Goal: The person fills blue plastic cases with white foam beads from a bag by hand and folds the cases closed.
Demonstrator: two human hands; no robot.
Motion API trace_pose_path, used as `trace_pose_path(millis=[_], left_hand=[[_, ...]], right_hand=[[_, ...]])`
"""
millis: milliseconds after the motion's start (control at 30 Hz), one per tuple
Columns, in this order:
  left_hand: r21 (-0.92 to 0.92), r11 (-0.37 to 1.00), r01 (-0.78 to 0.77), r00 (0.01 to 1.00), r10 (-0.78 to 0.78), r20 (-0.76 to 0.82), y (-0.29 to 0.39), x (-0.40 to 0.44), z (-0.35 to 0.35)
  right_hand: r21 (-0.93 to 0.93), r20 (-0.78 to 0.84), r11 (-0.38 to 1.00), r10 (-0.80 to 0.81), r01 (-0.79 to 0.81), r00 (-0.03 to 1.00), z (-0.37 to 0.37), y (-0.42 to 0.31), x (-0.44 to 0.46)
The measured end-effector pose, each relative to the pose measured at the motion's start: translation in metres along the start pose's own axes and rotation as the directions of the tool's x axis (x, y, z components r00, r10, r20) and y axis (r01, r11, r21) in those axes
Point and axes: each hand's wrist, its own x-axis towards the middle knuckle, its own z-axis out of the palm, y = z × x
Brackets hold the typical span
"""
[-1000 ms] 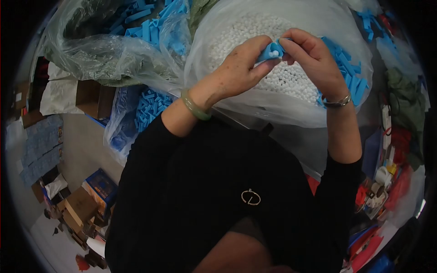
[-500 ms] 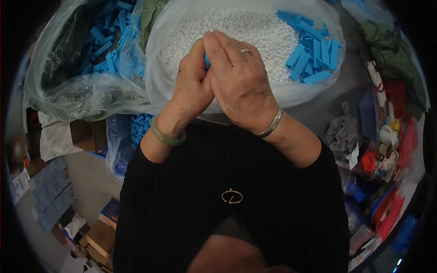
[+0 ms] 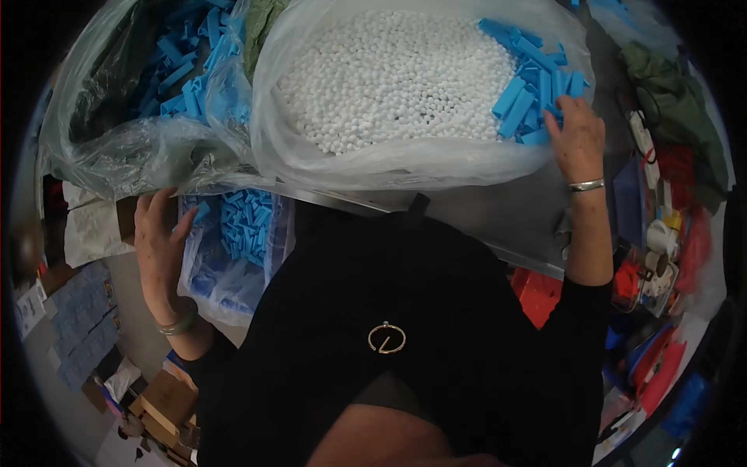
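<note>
My left hand (image 3: pixel 161 245) is over the left edge of a plastic-lined bin (image 3: pixel 282 233), thumb and fingers apart. Just off its thumb is one small blue plastic piece (image 3: pixel 201 212); whether it is falling or lying on the liner I cannot tell. Many similar pieces (image 3: pixel 247 226) lie inside that bin. At the right side of a big clear bag (image 3: pixel 405 167), my right hand (image 3: pixel 580 144) reaches in with thumb and fingers spread. Its fingertips are at a heap of folded blue plastic pieces (image 3: pixel 537 74), beside a mass of small white balls (image 3: pixel 389 78).
Another clear bag (image 3: pixel 148 156) with blue pieces stands at the upper left. A grey metal tabletop (image 3: pixel 467 206) carries the big bag. To the right are a white mug (image 3: pixel 661 236) and assorted items; cardboard boxes (image 3: pixel 167 401) lie lower left, and a red container (image 3: pixel 537 296) shows below the table.
My hands were together above the white balls around a blue piece. They have parted: the left moved down-left to the bin, the right moved right to the blue heap.
</note>
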Motion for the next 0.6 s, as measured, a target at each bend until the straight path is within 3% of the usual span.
trace_pose_path(millis=[67, 100, 167, 267, 333, 467, 600], left_hand=[[-0.458, 0.846, 0.272, 0.959, -0.279, 0.055, 0.008, 0.010, 0.000], [-0.448, 0.844, 0.296, 0.951, -0.306, 0.052, 0.012, 0.014, 0.000], [-0.628, 0.751, 0.203, 0.965, -0.263, -0.003, 0.021, 0.025, -0.001], [-0.643, 0.754, 0.134, 0.973, -0.224, -0.060, 0.032, 0.036, -0.002], [-0.655, 0.750, 0.090, 0.978, -0.190, -0.083, 0.032, 0.038, 0.000], [-0.705, 0.707, 0.054, 0.970, -0.204, -0.131, 0.031, 0.038, 0.011], [-0.687, 0.723, 0.068, 0.966, -0.220, -0.136, 0.036, 0.041, 0.015]], right_hand=[[0.017, 0.050, 0.999, -0.028, 0.028, 0.998, 0.008, 0.008, 0.002], [0.130, 0.050, 0.991, 0.020, -0.026, 0.999, 0.007, 0.007, 0.008], [0.261, 0.052, 0.964, 0.041, -0.054, 0.998, 0.001, -0.005, 0.025], [0.146, 0.123, 0.982, 0.104, -0.121, 0.987, -0.012, -0.014, 0.040], [-0.017, 0.146, 0.994, -0.100, 0.104, 0.984, -0.009, -0.003, 0.041], [-0.055, 0.207, 0.994, -0.085, 0.099, 0.975, -0.003, -0.005, 0.027], [0.023, 0.157, 0.993, -0.116, 0.113, 0.981, -0.005, -0.007, 0.025]])
